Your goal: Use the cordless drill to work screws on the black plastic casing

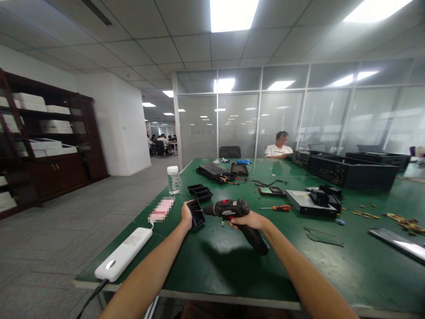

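My right hand (pixel 249 220) is closed around the grip of a black cordless drill (pixel 229 208) with red details. The drill points left, held above the green table. Its tip reaches the open face of a small black plastic case (pixel 197 214); whether it touches a screw cannot be made out. My left hand (pixel 187 215) grips that case by its left side and keeps it tilted up. Just behind it lie more black plastic trays (pixel 200 193). An orange-handled screwdriver (pixel 280 208) rests to the right of the drill.
On the green table (pixel 186 274) stand a clear bottle (pixel 173 180) and a white power strip (pixel 124 253) at left. To the right are a metal drive unit (pixel 310 203), loose brass-coloured pieces (pixel 365 214) and large black casings (pixel 352 170). A person (pixel 278 149) sits at the far side.
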`<action>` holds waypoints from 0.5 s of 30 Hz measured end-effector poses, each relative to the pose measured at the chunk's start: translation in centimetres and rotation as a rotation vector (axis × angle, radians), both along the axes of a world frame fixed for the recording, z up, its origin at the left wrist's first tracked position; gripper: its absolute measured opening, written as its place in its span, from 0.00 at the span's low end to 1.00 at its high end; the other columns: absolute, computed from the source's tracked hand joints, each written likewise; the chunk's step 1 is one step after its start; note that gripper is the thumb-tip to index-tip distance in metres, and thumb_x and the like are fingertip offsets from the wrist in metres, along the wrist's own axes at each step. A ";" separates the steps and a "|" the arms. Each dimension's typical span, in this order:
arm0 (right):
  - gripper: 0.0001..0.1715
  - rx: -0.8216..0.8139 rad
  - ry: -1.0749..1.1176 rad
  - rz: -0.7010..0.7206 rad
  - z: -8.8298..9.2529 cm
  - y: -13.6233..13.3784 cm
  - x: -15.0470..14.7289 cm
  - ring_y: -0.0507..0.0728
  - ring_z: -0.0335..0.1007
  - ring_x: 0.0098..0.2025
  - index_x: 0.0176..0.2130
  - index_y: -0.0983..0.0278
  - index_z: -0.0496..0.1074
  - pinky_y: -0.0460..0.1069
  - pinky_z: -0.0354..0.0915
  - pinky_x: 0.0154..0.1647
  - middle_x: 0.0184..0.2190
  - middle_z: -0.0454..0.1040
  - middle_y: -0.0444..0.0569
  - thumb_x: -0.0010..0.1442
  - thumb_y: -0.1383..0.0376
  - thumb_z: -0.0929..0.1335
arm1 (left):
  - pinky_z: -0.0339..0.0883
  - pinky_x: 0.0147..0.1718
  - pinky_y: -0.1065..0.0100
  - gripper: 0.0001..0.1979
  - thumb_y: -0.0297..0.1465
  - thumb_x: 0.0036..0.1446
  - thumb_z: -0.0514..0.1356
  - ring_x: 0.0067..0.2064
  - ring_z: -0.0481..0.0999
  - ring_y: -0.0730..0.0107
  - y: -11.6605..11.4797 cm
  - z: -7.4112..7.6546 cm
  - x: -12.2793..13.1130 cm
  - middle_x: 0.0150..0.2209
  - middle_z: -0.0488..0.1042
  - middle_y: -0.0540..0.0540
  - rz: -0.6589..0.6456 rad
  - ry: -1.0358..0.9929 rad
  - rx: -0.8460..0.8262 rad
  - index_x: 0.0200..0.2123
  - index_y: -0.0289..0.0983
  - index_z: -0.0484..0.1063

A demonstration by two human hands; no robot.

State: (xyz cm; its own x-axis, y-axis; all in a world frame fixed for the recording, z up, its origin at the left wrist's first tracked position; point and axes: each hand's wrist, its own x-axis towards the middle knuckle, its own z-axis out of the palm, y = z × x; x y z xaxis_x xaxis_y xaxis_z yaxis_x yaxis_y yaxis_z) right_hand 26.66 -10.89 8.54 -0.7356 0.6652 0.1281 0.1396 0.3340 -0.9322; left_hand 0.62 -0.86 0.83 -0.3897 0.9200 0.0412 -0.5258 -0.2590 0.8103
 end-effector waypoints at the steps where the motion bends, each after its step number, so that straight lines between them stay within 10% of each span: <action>1: 0.16 0.000 -0.001 -0.002 0.0 0.0 0.0 0.49 0.60 0.25 0.28 0.69 0.68 0.46 0.59 0.29 0.22 0.65 0.44 0.53 0.57 0.68 | 0.64 0.31 0.66 0.09 0.36 0.44 0.55 0.28 0.71 0.67 -0.1 0.0 0.0 0.23 0.71 0.49 0.008 0.012 0.007 0.25 0.36 0.70; 15: 0.15 -0.069 0.074 -0.006 -0.5 0.5 0.1 0.50 0.63 0.26 0.31 0.70 0.69 0.47 0.60 0.31 0.24 0.67 0.45 0.50 0.58 0.69 | 0.64 0.27 0.65 0.13 0.39 0.44 0.54 0.24 0.70 0.67 -0.7 0.6 0.3 0.21 0.69 0.50 -0.051 -0.008 -0.011 0.28 0.35 0.70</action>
